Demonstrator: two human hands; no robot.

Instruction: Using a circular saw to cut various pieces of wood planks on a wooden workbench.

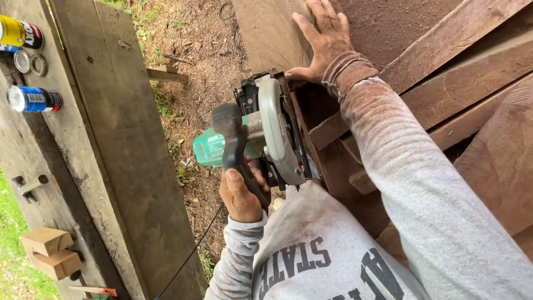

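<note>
Outdoors, dusty green circular saw cutting reddish board.

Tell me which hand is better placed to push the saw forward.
Left. The left hand grips the handle of the circular saw, while the right hand lies flat on the board beyond it, likely steadying it.
</note>
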